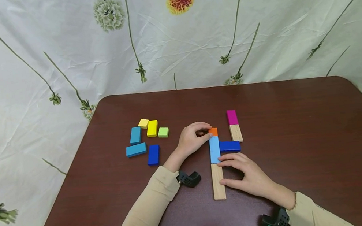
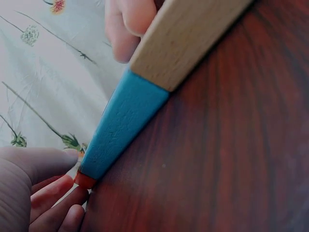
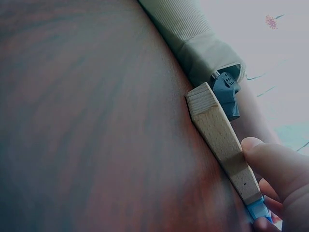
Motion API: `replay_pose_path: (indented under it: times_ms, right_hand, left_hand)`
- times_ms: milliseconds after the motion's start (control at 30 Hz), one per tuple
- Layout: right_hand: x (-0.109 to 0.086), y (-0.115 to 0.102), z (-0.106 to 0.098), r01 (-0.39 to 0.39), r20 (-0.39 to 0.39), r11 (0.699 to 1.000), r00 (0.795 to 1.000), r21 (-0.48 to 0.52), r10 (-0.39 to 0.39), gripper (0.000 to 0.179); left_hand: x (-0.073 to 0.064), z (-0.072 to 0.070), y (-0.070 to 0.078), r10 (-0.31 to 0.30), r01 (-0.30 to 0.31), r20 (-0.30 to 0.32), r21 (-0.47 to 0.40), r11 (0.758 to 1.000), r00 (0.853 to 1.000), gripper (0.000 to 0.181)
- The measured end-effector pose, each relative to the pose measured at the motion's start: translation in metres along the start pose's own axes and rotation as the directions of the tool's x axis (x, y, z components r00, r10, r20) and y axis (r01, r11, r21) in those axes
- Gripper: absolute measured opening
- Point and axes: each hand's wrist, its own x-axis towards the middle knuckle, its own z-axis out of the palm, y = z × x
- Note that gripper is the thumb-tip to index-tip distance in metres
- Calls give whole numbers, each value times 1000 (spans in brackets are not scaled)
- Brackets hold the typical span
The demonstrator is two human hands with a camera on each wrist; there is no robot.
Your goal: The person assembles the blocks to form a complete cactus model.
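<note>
orange block (image 1: 213, 131) just above center-right of the head frame, top end of an upright-running row. my left hand (image 1: 192, 137) comes from its left, thumb and finger nearly closed, pinching it by the edges; block sits right at my fingertips. its own long axis: can't tell, partly covered. under it, end to end, light blue block (image 1: 214, 149), then long wood block (image 1: 218, 182), both long axes up-down in the frame. my right hand (image 1: 248, 176) is lower right, farther from orange: thumb on the wood's right side, fingers at light blue's right edge, spread wide, gripping nothing. dark blue block (image 1: 229, 146) lies crosswise, right of light blue. magenta block (image 1: 232, 117) upper right, yellow block (image 1: 152, 128) left of center, all on the table (image 1: 301, 122).
</note>
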Motion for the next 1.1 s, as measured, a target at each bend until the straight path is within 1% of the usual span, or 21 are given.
replay_pose_path:
  times_ms: [233,333,400,500,633,767,867,933,1100]
  right_hand:
    - [0,0,0,-3,-1,1000,1000,-8,3,41]
    - [-1,0,1,2,-7,1000,1000,-12,-2,41]
    - [-1,0,1,7,-11,1000,1000,-15,-7,42]
    - [-1,0,1,10,-17,1000,1000,-16,-10,42]
    - [-1,0,1,7,-13,1000,1000,-14,-7,42]
    - [-1,0,1,5,-11,1000,1000,-11,-5,42]
    - [-1,0,2,3,-10,1000,1000,-9,-3,42]
    - [-1,0,2,2,-10,1000,1000,-9,-3,41]
    - [-1,0,1,4,-12,1000,1000,-11,-4,42]
  left_hand:
    - [-1,-2,3,3,-2,-14,34,999,1000,23]
    - [-2,-9,6,15,-14,-26,50,999,1000,23]
    - [-2,-15,7,23,-21,-47,51,998,999,24]
    - [-3,-29,9,31,-28,-93,32,999,995,25]
    - [-4,-53,11,20,-26,-152,-38,999,988,27]
    - [-8,-78,14,8,-25,-167,-98,995,986,28]
    - [-13,-96,16,4,-25,-173,-118,993,985,28]
    - [-17,-107,18,-3,-23,-200,-128,992,980,28]
    - [-26,-133,35,-28,-5,-282,-113,994,959,27]
